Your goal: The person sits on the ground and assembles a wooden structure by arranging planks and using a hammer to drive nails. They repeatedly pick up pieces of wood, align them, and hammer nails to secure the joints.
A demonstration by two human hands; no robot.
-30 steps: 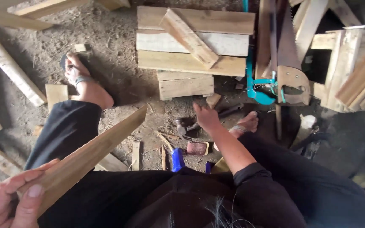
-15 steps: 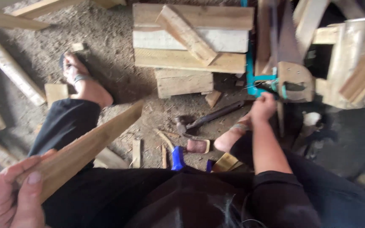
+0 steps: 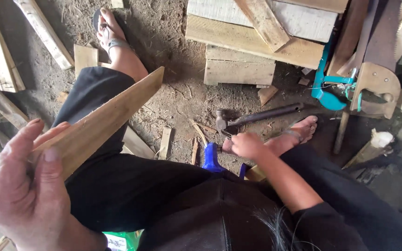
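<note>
The plank is pale brown. The trousers are black. The hammer is dark grey. The saw frame is teal.

green and white package, bottom edge, under the lap

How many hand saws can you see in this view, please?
2: a wooden-handled hand saw leaning at the upper right, and a teal-handled saw just left of it, beside the stacked planks. Others may be hidden.
</note>
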